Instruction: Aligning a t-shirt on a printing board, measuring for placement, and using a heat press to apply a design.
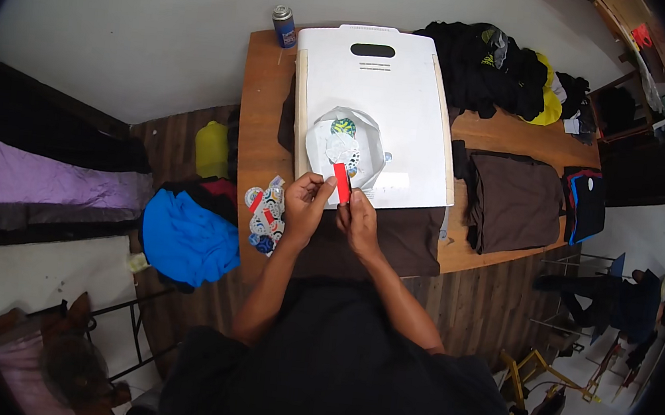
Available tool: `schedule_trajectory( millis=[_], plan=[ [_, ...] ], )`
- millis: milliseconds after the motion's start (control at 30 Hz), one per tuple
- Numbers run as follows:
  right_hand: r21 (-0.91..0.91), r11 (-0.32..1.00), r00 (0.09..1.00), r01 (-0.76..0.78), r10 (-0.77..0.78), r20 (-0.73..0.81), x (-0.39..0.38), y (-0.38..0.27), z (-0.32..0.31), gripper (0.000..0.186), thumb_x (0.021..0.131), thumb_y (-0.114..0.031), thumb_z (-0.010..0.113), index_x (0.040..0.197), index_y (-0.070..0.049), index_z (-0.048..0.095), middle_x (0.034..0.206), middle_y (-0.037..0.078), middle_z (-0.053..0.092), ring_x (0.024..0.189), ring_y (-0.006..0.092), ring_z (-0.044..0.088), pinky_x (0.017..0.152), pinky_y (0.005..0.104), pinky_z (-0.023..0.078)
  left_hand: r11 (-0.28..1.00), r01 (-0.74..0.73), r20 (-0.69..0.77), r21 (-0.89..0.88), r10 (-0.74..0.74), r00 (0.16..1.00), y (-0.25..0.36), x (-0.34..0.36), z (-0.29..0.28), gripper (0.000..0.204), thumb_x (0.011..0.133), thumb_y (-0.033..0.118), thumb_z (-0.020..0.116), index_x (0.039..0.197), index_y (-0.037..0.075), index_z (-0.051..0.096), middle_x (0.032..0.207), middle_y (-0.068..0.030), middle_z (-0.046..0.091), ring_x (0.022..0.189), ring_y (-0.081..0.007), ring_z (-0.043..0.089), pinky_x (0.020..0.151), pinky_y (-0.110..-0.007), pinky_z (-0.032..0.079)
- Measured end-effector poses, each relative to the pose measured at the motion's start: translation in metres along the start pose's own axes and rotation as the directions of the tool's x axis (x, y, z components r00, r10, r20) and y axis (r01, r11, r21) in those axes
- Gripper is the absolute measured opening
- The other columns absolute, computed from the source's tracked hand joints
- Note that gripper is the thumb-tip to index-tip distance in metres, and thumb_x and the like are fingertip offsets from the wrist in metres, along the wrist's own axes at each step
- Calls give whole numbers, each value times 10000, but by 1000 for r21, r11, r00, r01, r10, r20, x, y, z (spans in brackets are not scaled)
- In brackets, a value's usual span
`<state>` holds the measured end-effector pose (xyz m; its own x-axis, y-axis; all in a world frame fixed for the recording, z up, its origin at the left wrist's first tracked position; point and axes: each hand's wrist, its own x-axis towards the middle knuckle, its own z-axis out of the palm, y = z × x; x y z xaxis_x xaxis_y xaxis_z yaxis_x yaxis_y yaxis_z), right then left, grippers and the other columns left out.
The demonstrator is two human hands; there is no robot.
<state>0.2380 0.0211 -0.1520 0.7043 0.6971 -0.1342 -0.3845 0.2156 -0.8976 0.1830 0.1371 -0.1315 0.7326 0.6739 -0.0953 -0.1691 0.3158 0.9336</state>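
Note:
Between both hands, above the near part of a white panel (409, 119), is a small flat red strip (341, 178). My left hand (305, 205) has thumb and finger pinched at its left side. The fingers of my right hand (359, 226) close on its lower end, and a thin dark edge shows beside it; what that is I cannot make out. Just beyond the hands, a white paper-like container (375, 143) with a crumpled rim rests on the panel. Inside it lie round patterned pieces (343, 128), some green and some black and white.
More round printed pieces with red bits (269, 216) lie left of my left hand on the wooden table (262, 105). A blue can (283, 27) stands at the back left. Folded brown cloth (513, 201) and a dark clothes heap (474, 65) occupy the right. Blue fabric (192, 238) sits left of the table.

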Motion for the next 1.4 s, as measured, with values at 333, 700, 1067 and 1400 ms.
schedule_trajectory(
  millis=[333,700,1067,1400],
  plan=[
    [41,999,999,10,-8,-41,0,0,0,362,1142,-357,366,915,-104,490,614,-54,355,483,46,294,450,225,287,1000,2,15,4,-2,1000,-2,0,-3,123,984,101,710,910,36,637,863,-3,676,792,-31,585,722,-204,442],
    [16,1000,999,24,-23,-47,7,-3,1,351,1136,-355,395,909,-107,497,607,-60,360,485,41,306,453,228,302,999,31,19,13,-31,999,0,0,-2,120,980,95,712,902,34,642,856,-2,674,793,-33,587,726,-204,444],
    [-26,999,997,25,-27,-72,12,-17,9,362,1136,-368,391,903,-114,502,603,-66,358,485,36,305,452,230,306,999,34,23,23,-35,999,-6,0,-5,118,980,95,711,902,29,652,862,-5,685,795,-36,599,729,-199,450],
    [1,1000,994,-18,18,-109,11,-7,-6,390,1135,-406,367,949,-101,523,605,-69,343,482,43,268,458,225,262,1000,18,-56,-14,-19,998,-3,5,-4,121,1015,146,679,978,38,640,865,8,679,785,-20,588,713,-182,439]
  ],
)
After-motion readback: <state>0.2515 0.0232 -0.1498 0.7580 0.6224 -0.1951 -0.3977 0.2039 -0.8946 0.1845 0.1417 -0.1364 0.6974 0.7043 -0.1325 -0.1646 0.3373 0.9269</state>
